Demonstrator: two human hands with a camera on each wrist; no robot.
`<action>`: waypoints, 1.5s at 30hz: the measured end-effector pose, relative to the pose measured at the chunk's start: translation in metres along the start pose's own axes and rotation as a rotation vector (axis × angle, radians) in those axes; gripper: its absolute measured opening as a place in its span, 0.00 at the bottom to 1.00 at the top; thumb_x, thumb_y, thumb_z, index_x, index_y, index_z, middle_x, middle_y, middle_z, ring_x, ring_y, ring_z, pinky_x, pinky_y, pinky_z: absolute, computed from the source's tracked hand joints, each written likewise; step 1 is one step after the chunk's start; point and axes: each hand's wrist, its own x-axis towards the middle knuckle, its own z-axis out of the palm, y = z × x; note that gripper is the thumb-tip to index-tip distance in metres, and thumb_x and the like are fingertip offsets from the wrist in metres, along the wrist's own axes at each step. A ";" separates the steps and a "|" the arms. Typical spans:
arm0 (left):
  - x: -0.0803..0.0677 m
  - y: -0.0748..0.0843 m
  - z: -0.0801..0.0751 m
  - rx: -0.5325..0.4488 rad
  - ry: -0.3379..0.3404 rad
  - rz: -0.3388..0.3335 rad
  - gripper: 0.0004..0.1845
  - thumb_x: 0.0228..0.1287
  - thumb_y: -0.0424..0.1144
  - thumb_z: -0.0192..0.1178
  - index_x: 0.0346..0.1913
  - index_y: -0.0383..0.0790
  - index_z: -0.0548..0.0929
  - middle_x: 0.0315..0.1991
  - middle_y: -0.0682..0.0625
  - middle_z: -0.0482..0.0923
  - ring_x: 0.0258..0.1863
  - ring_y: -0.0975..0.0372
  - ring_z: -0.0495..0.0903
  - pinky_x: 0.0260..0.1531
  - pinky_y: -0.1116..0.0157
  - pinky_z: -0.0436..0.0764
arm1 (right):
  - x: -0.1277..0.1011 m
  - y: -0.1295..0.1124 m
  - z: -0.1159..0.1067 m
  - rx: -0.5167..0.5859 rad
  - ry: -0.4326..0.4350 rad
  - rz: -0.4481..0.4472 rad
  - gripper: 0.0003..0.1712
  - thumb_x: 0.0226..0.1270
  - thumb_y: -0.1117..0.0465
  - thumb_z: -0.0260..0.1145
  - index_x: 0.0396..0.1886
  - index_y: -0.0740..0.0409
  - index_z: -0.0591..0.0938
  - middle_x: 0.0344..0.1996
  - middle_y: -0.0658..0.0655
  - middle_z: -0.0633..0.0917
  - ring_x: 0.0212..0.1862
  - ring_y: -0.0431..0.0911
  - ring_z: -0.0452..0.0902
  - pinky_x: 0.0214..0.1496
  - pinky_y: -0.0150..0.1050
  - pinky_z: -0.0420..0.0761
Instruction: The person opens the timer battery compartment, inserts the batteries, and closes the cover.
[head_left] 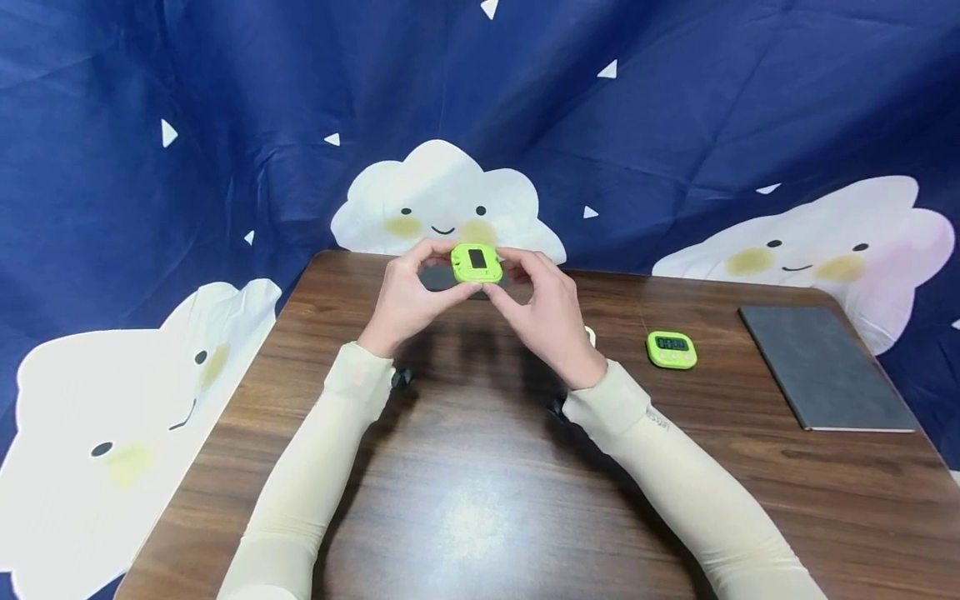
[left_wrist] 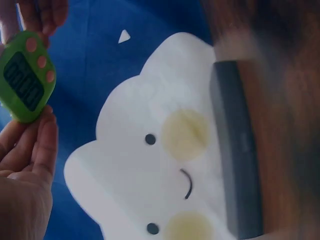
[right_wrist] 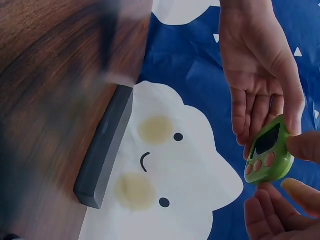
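Above the table, both hands hold a lime-green digital timer (head_left: 467, 268) by its opposite edges. My left hand (head_left: 405, 300) pinches one side between thumb and fingers, and my right hand (head_left: 546, 312) pinches the other side. The timer's back, with a dark rectangle, faces the head camera. Its display and pink buttons show on the timer (left_wrist: 47, 92) in the left wrist view and on the timer (right_wrist: 275, 167) in the right wrist view. A second green timer (head_left: 672, 357) lies display up on the table, right of my right hand.
A dark grey notebook (head_left: 828, 367) lies on the right of the brown wooden table (head_left: 480, 467). At the back edge, behind the hands, stands a long dark box (right_wrist: 107, 145). A small white item (head_left: 591, 337) is mostly hidden by the right wrist. Behind hangs a blue cloud-patterned cloth (head_left: 255, 67).
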 end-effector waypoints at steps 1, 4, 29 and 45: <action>-0.002 -0.001 0.002 -0.025 0.004 -0.007 0.30 0.60 0.39 0.86 0.65 0.41 0.89 0.58 0.46 0.92 0.53 0.55 0.92 0.68 0.52 0.84 | -0.001 0.000 0.001 -0.004 0.008 -0.003 0.26 0.71 0.61 0.81 0.67 0.61 0.88 0.51 0.63 0.91 0.54 0.56 0.89 0.62 0.51 0.89; -0.006 -0.003 0.007 -0.096 0.019 -0.029 0.30 0.60 0.35 0.85 0.66 0.40 0.88 0.60 0.44 0.90 0.54 0.54 0.92 0.72 0.47 0.83 | -0.004 0.001 0.003 -0.001 0.029 -0.007 0.26 0.72 0.61 0.81 0.66 0.60 0.88 0.52 0.62 0.91 0.54 0.57 0.89 0.62 0.52 0.89; -0.010 -0.004 0.000 -0.186 -0.070 -0.009 0.31 0.73 0.30 0.72 0.77 0.36 0.81 0.71 0.38 0.84 0.65 0.48 0.86 0.77 0.60 0.79 | -0.007 0.005 -0.001 -0.084 0.026 -0.078 0.23 0.77 0.59 0.78 0.67 0.60 0.86 0.44 0.62 0.94 0.47 0.55 0.92 0.51 0.51 0.93; -0.009 -0.002 0.000 0.089 -0.097 0.048 0.36 0.70 0.38 0.77 0.80 0.44 0.80 0.67 0.42 0.89 0.66 0.48 0.88 0.76 0.47 0.81 | -0.008 0.008 -0.007 -0.115 -0.020 -0.036 0.24 0.87 0.61 0.66 0.77 0.46 0.80 0.46 0.60 0.96 0.42 0.52 0.93 0.47 0.53 0.92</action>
